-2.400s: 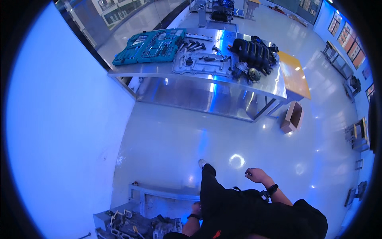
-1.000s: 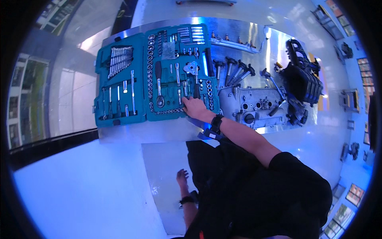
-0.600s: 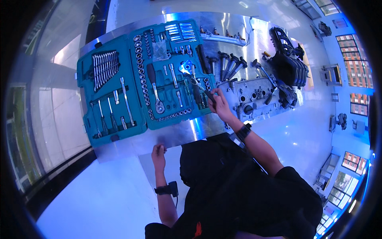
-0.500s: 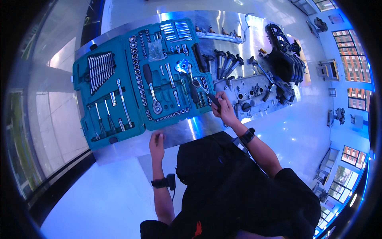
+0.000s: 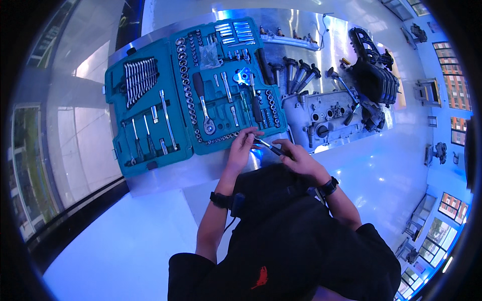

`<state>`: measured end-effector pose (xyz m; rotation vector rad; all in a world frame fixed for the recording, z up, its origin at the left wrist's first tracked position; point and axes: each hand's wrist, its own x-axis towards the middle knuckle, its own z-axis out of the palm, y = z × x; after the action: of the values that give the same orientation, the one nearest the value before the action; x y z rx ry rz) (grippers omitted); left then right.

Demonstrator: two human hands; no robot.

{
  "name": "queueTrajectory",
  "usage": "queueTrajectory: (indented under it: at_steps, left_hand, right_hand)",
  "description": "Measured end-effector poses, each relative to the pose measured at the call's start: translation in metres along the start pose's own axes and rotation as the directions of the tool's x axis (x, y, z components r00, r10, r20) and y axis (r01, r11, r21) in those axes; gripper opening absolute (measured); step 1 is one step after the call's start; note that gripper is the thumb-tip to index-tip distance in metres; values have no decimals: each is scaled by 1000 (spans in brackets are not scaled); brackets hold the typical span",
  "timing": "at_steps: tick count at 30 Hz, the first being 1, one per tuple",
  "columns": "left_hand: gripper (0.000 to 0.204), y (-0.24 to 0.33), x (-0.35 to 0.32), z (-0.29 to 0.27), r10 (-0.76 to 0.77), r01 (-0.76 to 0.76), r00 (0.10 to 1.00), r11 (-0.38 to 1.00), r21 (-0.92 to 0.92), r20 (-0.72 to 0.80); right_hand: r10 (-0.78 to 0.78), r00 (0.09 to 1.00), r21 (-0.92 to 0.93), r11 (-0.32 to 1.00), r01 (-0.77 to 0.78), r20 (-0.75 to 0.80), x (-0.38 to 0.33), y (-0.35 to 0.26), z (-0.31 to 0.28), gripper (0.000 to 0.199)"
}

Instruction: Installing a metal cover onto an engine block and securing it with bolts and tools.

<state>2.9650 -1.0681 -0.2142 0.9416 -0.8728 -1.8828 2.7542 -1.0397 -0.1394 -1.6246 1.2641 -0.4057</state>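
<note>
A small ratchet wrench (image 5: pixel 273 149) with a dark handle is held between my two hands, just off the near edge of the tool case. My right hand (image 5: pixel 301 161) grips its handle end. At the other end, the fingers of my left hand (image 5: pixel 241 146) close around the metal head and partly hide it. Whether a socket sits on that head I cannot tell. The open teal tool case (image 5: pixel 173 108) lies beyond my hands. A larger ratchet (image 5: pixel 205 108) rests in it, among rows of sockets (image 5: pixel 184 65) and a set of combination wrenches (image 5: pixel 140 80).
Right of the case, a grey engine valve cover (image 5: pixel 304 108) lies on the metal table (image 5: pixel 173 175). Several ignition coils (image 5: pixel 301 75), a fuel rail (image 5: pixel 291 41) and a black intake manifold (image 5: pixel 369 75) are spread behind it. A mallet-like tool (image 5: pixel 344 83) leans over the cover.
My right hand has drawn the ratchet wrench from over the case toward my body. My left hand has come rightward from the table edge and taken hold of its head. The view has shifted slightly.
</note>
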Motion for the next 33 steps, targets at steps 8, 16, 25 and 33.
queueTrajectory:
  at_steps: [8, 16, 25, 33]
  left_hand:
    - [33, 10, -37, 27, -104, -11, 977, 847, 532, 186]
    - [21, -12, -48, -35, 56, 71, 991, 560, 825, -123]
    - [12, 1, -47, -112, 483, 8, 873, 132, 991, -71]
    - [16, -3, -37, -108, 455, -126, 883, -12, 992, 118]
  right_hand:
    - [209, 926, 323, 893, -312, 315, 5, 13, 18, 26]
    - [261, 935, 304, 895, -328, 239, -18, 11, -2, 28]
    - [396, 907, 511, 755, -410, 143, -51, 34, -8, 30]
    - [333, 935, 303, 884, -355, 121, -48, 41, -8, 35]
